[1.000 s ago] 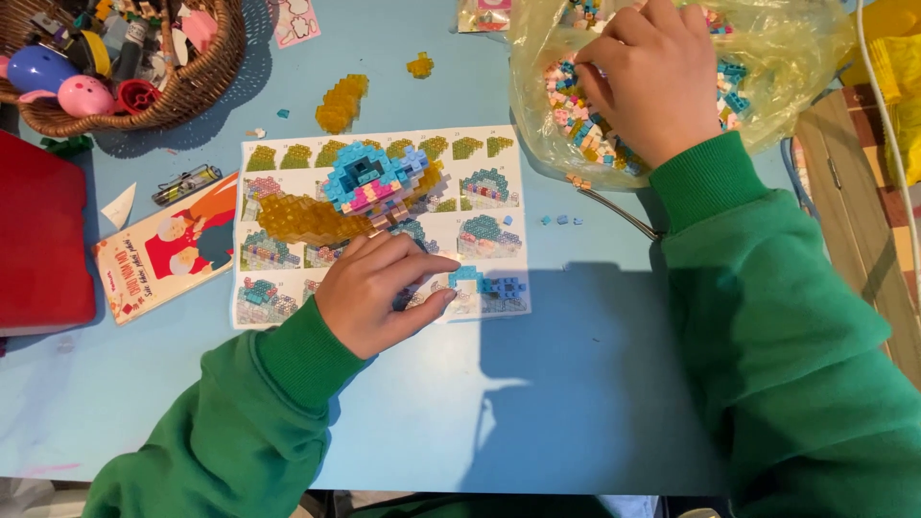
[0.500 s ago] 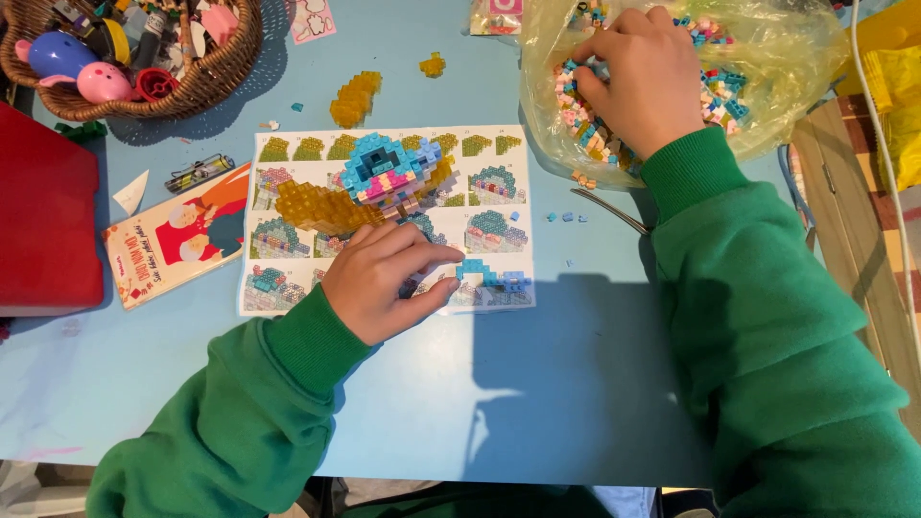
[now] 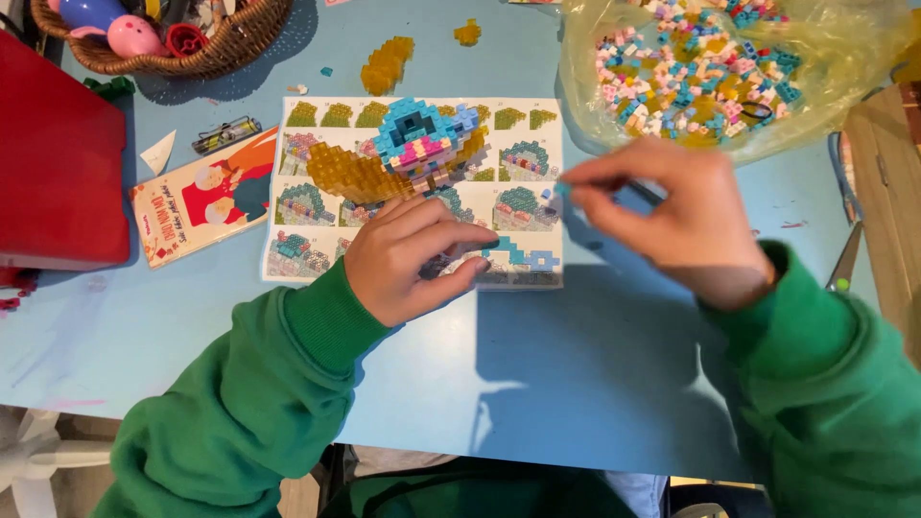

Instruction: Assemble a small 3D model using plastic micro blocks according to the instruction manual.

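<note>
The left hand (image 3: 413,257) lies flat, fingers spread, pinning the instruction sheet (image 3: 317,206) under the half-built brick model (image 3: 408,149). The right hand (image 3: 672,216), blurred, seemingly pinches a tiny blue brick (image 3: 561,189) near the brick bag (image 3: 710,72).

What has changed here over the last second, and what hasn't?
The right hand has come out of the plastic bag of bricks and moved toward the instruction sheet, fingertips pinched, apparently on a small piece. The left hand stays resting on the sheet beside the brick model.
</note>
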